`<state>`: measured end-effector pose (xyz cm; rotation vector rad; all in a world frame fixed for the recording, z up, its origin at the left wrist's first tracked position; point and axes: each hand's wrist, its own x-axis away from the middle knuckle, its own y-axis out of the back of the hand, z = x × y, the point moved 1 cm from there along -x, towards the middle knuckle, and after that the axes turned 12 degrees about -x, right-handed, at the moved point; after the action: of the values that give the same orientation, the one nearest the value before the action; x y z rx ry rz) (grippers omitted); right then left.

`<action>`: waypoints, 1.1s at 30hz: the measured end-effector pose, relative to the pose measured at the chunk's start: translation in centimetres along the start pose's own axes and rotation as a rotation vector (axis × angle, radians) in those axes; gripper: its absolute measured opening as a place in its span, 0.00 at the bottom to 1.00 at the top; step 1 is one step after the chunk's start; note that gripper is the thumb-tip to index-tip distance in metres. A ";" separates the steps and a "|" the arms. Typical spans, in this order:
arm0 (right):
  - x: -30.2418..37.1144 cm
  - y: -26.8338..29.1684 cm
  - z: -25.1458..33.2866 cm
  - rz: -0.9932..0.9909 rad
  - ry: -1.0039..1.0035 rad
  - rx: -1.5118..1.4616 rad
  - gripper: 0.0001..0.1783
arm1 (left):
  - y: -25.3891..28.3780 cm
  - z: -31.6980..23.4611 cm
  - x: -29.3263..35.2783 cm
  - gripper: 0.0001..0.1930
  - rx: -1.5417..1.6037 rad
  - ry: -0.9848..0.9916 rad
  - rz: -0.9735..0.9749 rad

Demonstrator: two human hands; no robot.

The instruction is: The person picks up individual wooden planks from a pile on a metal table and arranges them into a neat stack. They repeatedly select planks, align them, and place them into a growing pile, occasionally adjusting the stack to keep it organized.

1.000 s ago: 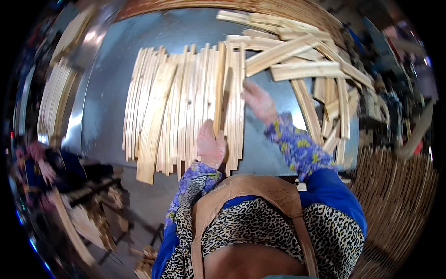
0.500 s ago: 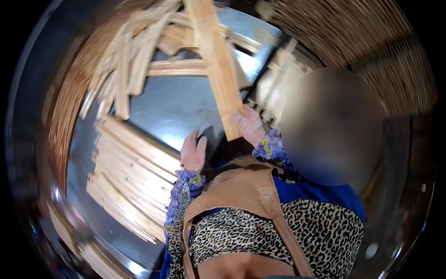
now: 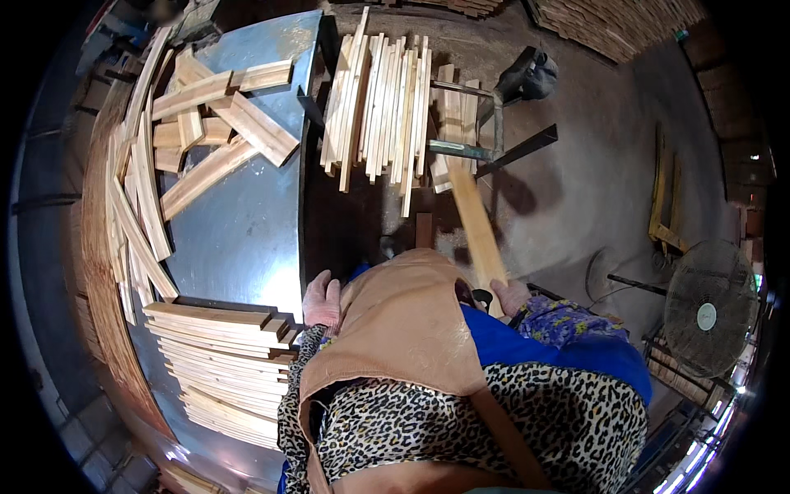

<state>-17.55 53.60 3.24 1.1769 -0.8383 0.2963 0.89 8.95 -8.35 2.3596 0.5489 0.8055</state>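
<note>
A light wooden board (image 3: 476,222) is in my right hand (image 3: 511,297), gripped by its near end on my right side. Its far end points away toward a rack of wood. My left hand (image 3: 322,300), in a pale pinkish knit glove, is beside the near right edge of the metal table (image 3: 239,255). It holds nothing, and its fingers point up with a little space between them. Close by on its left lies a neat stack of wooden strips (image 3: 218,362) on the table. Farther up the table, loose boards (image 3: 267,132) cross one another in a heap.
Beyond the table's right side, many strips (image 3: 383,107) lie side by side on a metal-framed rack (image 3: 498,123). A standing fan (image 3: 709,309) is at the right, with a yellow metal frame (image 3: 665,202) behind it. Stacked wood (image 3: 617,25) lines the far right.
My right hand has carried the board away from over the table to my right side. My view has turned to the right. The left hand remains empty near the table's edge.
</note>
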 end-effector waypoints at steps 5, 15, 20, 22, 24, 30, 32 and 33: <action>-7.1 -7.5 -4.1 0.190 0.007 -0.159 0.41 | 3.2 -5.2 0.5 0.21 -0.156 -0.137 -0.028; -28.0 -10.3 10.6 -0.276 0.140 -0.071 0.49 | 4.5 -2.4 4.6 0.25 -0.080 0.077 -0.061; -33.0 -14.2 16.0 0.490 0.721 0.398 0.21 | 6.1 -3.2 8.3 0.26 0.005 0.254 -0.167; -30.2 -17.0 20.0 0.482 1.046 1.228 0.18 | 5.7 -3.1 10.1 0.26 0.014 0.387 -0.184; -34.1 -15.8 21.8 0.532 0.967 1.125 0.17 | 4.7 -3.0 15.1 0.23 0.177 0.505 -0.353; -29.1 -9.5 26.9 0.350 0.518 0.382 0.18 | 5.7 -2.9 18.0 0.17 0.134 0.571 -0.617; -28.0 -7.5 27.4 0.296 0.471 0.194 0.19 | 6.7 0.0 18.3 0.21 0.072 0.514 -0.388; -28.0 -7.6 26.2 0.286 0.439 0.128 0.19 | 8.2 0.0 17.8 0.22 0.056 0.494 -0.274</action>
<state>-42.77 33.06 -18.48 1.0532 -0.6028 0.8226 15.48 12.38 4.25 2.0630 1.0821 1.2575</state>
